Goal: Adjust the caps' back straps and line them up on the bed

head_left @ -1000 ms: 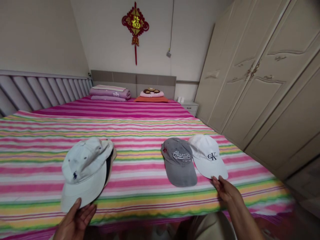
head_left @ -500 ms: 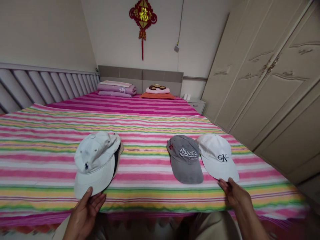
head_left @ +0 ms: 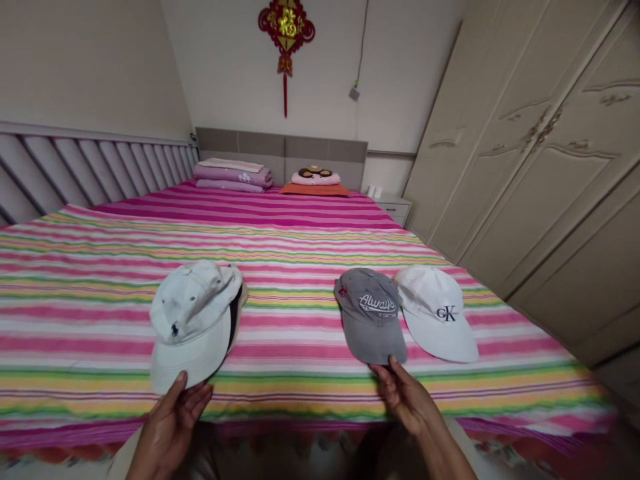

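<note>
Rightward white cap (head_left: pixel 435 303) now lies free, the right hand (head_left: pixel 413 403) having shifted from its brim to the gray cap (head_left: pixel 370 310). The right fingers (head_left: pixel 389 388) grasp the gray brim's front edge, thumb above; the left hand (head_left: pixel 167 423) likewise pinches the brim of the pale cap (head_left: pixel 190 313). Gray and white caps touch; the pale one sits well apart, leftward, all on the striped bedspread (head_left: pixel 293 327), with folded bedding (head_left: pixel 233 177) beyond.

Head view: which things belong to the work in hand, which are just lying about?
In hand:
- pale cap, left hand at its brim
- grey cap, right hand at its brim
- likely white CK cap, beside the grey one

Just about:
- folded purple bedding
- red wall hanging
- wardrobe
</note>
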Tool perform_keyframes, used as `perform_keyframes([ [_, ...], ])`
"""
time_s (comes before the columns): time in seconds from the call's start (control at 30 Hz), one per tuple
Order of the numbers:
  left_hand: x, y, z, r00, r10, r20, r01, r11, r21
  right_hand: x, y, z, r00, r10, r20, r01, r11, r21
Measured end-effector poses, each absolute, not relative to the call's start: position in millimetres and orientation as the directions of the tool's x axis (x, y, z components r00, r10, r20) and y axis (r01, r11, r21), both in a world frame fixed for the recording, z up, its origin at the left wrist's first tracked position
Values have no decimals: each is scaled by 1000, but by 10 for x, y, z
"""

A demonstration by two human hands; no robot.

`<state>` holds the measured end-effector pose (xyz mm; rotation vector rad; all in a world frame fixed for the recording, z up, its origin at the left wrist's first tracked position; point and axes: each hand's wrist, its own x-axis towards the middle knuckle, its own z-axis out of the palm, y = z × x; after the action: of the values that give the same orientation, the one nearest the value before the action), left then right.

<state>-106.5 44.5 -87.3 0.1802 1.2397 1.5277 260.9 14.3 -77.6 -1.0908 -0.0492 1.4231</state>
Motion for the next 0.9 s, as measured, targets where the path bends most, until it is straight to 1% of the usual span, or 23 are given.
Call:
perform_keyframes([
  [0.2,-1068,429,-870,-382,795,-472,-631,149,762,2573,223,-812,326,748,-579,-796,-114,-595],
  [0.47,-1063,444,-868,-382,794,-474,-632,149,760,2581,220,-856,354,750,-559,-794,-74,-603],
  [0.77,-1064,425,-863,-380,793,-476,-638,148,755,2688,228,-957,378,785,-491,-740,-62,-670],
  [0.9,-1041,414,-853,-422,789,-447,-649,81,756,2728,220,-1009,397,798,-453,-704,-52,-708],
])
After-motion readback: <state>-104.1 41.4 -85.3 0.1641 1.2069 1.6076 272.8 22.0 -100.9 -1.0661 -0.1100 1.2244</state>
